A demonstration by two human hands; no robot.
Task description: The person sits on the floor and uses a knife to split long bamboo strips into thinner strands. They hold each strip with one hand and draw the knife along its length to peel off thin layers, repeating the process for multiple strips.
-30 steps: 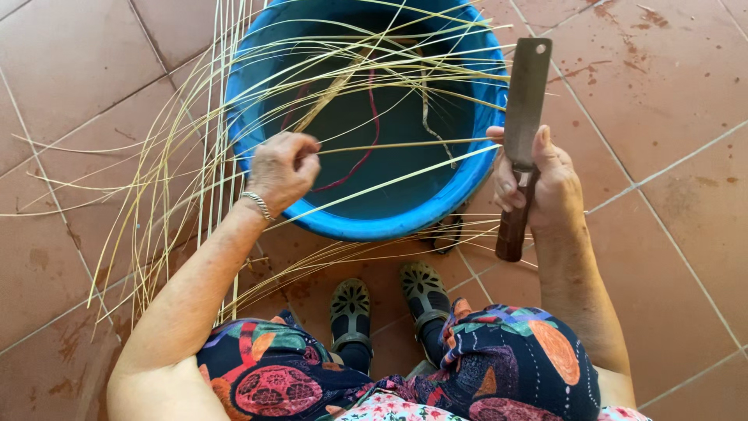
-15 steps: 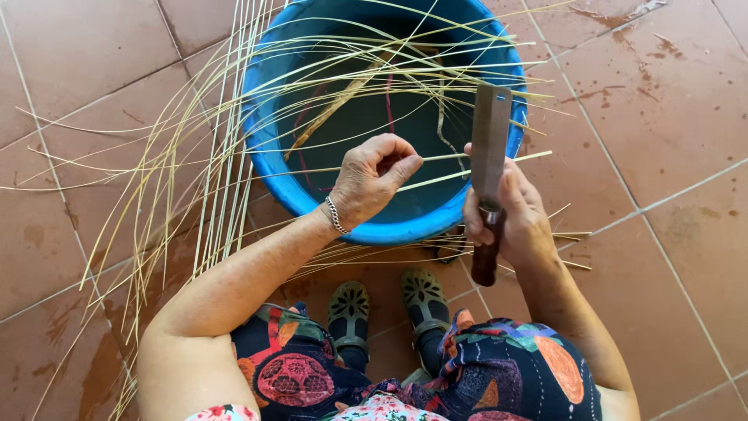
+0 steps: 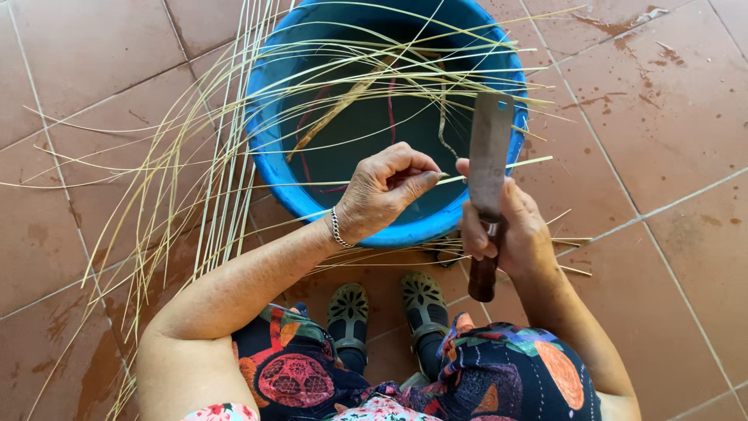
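My left hand (image 3: 383,192), with a bracelet at the wrist, pinches a thin pale straw strip (image 3: 523,163) between thumb and fingers over the near rim of a blue tub (image 3: 274,173). My right hand (image 3: 506,228) grips a broad-bladed knife (image 3: 488,152) by its dark wooden handle, blade pointing away from me. The strip runs from my left fingers across the blade's face to the right. The two hands are almost touching.
Many long straw strips (image 3: 195,179) lie fanned over the tub and across the red-brown tiled floor (image 3: 662,109) to the left. Short offcuts (image 3: 573,242) lie right of the tub. My sandalled feet (image 3: 386,312) sit just below the tub. Wet patches mark the tiles.
My left hand has moved right from the tub's left rim to meet the knife, pinching a strip. The right hand and knife have shifted left, toward the tub.
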